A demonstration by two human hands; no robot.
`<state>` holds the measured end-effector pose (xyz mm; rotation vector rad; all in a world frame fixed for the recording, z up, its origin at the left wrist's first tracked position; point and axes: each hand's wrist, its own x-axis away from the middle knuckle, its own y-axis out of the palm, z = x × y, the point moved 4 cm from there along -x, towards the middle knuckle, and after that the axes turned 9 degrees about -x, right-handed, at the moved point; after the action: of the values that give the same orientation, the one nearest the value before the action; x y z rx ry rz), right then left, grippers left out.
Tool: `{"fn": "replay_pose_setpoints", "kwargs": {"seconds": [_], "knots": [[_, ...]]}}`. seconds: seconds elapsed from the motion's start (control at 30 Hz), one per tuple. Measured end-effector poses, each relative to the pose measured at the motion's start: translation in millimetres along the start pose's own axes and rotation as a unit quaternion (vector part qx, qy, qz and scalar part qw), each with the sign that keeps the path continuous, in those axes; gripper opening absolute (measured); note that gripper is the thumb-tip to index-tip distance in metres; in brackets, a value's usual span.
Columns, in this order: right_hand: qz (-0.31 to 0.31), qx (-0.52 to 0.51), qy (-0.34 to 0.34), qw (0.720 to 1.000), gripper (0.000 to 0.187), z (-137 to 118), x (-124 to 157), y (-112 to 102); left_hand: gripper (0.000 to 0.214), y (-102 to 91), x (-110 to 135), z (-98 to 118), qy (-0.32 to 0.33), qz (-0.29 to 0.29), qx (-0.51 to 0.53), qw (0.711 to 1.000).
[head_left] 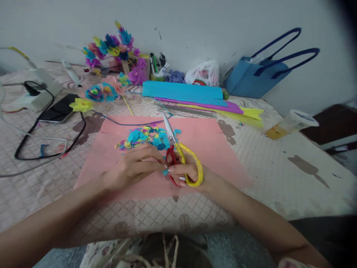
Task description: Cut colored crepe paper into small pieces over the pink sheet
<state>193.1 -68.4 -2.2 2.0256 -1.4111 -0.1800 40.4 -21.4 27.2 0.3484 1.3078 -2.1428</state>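
Observation:
My right hand (185, 171) holds a pair of scissors (192, 156) with one yellow and one red handle, the blades pointing away from me. Its thumb and finger meet the fingertips of my left hand (139, 163), which is closed in a pinch. Between the two sets of fingertips shows a small blue piece of paper (165, 172). Both hands are over a pink paper sheet (223, 149). Just beyond them, a pile of blue, yellow and purple paper scraps (139, 137) lies on that sheet.
Paper flowers (95, 93) and a phone (60, 108) with cables lie on the left. Blue crepe paper (182, 92) and other folded strips lie at the back. A blue bag (251, 80) stands at the back right, near a tilted-looking plastic cup (287, 124).

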Motion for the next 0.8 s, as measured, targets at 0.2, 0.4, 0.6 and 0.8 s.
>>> {"fn": "replay_pose_setpoints", "kwargs": {"seconds": [0.2, 0.4, 0.6, 0.8], "knots": [[0.122, 0.105, -0.080, 0.984, 0.024, -6.5, 2.8, -6.9, 0.018, 2.1, -7.3, -2.1, -0.191, 0.043, 0.075, 0.978], [0.199, 0.191, -0.132, 0.952, 0.024, -12.9, 9.3, -3.4, 0.022, 18.7, -4.9, -1.7, -0.295, 0.004, 0.231, 0.927], [0.162, 0.196, -0.101, 0.962, 0.027, -9.4, 8.1, -4.4, 0.019, 18.8, -4.3, -7.0, -0.348, -0.028, 0.298, 0.888], [0.146, 0.213, -0.071, 0.963, 0.032, -10.4, 6.0, -2.9, 0.018, 21.4, -2.9, -6.5, -0.363, -0.100, 0.356, 0.855]]}}
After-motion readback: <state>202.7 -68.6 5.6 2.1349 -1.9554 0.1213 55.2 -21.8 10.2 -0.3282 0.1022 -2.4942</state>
